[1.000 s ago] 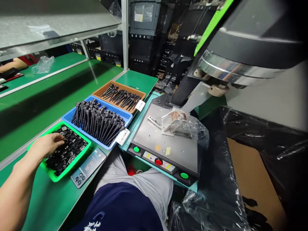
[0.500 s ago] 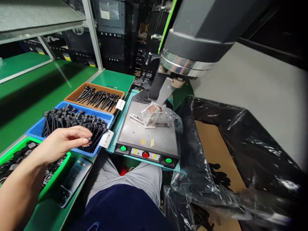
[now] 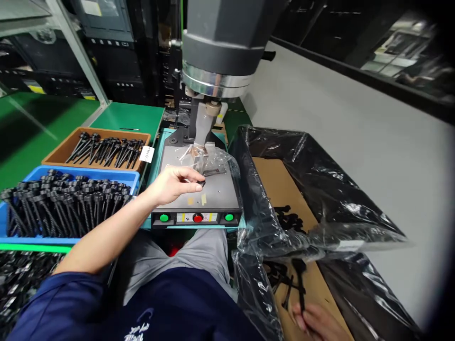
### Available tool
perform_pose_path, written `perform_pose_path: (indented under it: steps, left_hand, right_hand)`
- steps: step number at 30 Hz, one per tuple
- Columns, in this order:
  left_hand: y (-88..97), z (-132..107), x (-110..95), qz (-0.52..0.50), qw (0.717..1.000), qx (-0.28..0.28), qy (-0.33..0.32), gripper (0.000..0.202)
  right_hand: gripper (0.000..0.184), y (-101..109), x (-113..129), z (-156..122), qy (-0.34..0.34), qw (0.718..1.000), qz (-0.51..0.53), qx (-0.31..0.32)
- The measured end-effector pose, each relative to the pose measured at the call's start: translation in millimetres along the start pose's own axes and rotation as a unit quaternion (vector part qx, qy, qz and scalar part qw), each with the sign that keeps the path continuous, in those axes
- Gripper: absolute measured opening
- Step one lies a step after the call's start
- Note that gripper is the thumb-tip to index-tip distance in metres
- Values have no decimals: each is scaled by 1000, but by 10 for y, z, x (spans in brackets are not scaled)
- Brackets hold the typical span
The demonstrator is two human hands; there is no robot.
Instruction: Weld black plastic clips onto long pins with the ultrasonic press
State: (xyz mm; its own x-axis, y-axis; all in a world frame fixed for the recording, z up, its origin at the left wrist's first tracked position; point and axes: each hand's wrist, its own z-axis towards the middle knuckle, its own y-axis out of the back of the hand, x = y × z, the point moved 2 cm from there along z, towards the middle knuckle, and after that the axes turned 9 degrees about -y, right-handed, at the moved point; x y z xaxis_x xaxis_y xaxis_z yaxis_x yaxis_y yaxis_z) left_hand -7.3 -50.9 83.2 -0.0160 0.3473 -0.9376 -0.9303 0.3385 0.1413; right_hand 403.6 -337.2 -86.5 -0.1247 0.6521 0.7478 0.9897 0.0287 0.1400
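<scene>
My left hand (image 3: 176,185) is over the metal plate (image 3: 177,202) of the press. Its thumb and forefinger pinch a small black piece (image 3: 202,183), too small to name, just in front of the fixture. A clear plastic film (image 3: 225,158) covers the fixture (image 3: 199,161) and the press's metal horn (image 3: 204,125) points down at it. At the lower right, my right hand (image 3: 316,319) grips a long black plastic part with a wide head (image 3: 299,274) over the near lined box (image 3: 316,289). Other black parts (image 3: 277,274) lie in that box.
A blue tray (image 3: 135,177) of black ribbed stems, a brown tray (image 3: 53,156) of similar stems and a green tray (image 3: 42,247) of small black parts stand left. Green and red buttons (image 3: 197,217) line the press's front. A second lined box (image 3: 270,177) stands right.
My left hand has moved right from above the blue tray to the press fixture. My right hand has come into view holding a black part. The view has turned right.
</scene>
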Motion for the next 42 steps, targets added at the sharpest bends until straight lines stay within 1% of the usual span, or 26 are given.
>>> perform_pose_path:
  steps: [1, 3, 4, 5, 7, 10, 12, 14, 16, 19, 23, 27, 30, 31, 33, 34, 36, 38, 39, 42]
  left_hand:
    - [-116, 24, 63, -31, 999, -6, 6, 28]
    - [-324, 23, 202, -97, 995, -22, 24, 29]
    - [-409, 2, 271, -129, 991, -29, 35, 29]
    - [-479, -30, 334, -157, 986, -32, 46, 28]
    - [-565, -109, 432, -202, 977, -43, 60, 27]
    - [-582, -223, 498, -245, 965, -71, 67, 26]
    - [-554, -277, 511, -264, 958, -89, 68, 24]
    - [-514, -312, 524, -265, 956, -106, 64, 22]
    - [-474, -335, 549, -253, 958, -123, 57, 21]
    - [-435, -363, 607, -245, 958, -135, 64, 22]
    - [-403, -394, 666, -243, 957, -134, 86, 23]
    - [-361, -417, 683, -234, 954, -159, 102, 24]
    - [-343, -437, 685, -250, 945, -174, 119, 26]
    - [-338, -445, 688, -256, 942, -178, 125, 27]
    - [-327, -463, 696, -266, 937, -186, 133, 28]
    - [-321, -471, 702, -273, 933, -190, 136, 28]
    - [-311, -485, 715, -295, 925, -191, 143, 27]
    - [-308, -493, 724, -320, 917, -185, 151, 26]
    - [-309, -495, 727, -331, 913, -180, 154, 25]
    - [-322, -504, 743, -345, 910, -172, 156, 25]
  right_hand:
    - [43, -188, 264, 31, 20, 999, -2, 30]
    - [43, -559, 765, 151, 82, 995, 6, 51]
    - [41, -731, 971, 231, 103, 993, 4, 55]
    - [39, -894, 1140, 315, 120, 990, -15, 71]
    - [39, -1162, 1381, 470, 165, 979, -40, 111]
    - [40, -1407, 1554, 652, 202, 966, -62, 151]
    - [41, -1495, 1613, 733, 217, 958, -82, 167]
    - [41, -1547, 1658, 781, 235, 952, -108, 165]
    - [41, -1580, 1691, 800, 253, 947, -145, 133]
    - [38, -1615, 1720, 786, 281, 937, -198, 65]
    - [35, -1653, 1738, 750, 316, 917, -241, 32]
    - [31, -1663, 1754, 735, 359, 893, -268, -44]
    - [28, -1695, 1756, 725, 384, 878, -277, -64]
    - [27, -1708, 1756, 719, 384, 879, -275, -62]
    - [28, -1734, 1758, 705, 370, 889, -265, -44]
    - [29, -1748, 1759, 696, 357, 898, -256, -25]
    - [33, -1776, 1761, 676, 331, 912, -241, 33]
    - [36, -1800, 1760, 657, 312, 919, -225, 85]
    - [36, -1810, 1758, 651, 306, 921, -218, 102]
    - [38, -1836, 1735, 655, 287, 930, -198, 114]
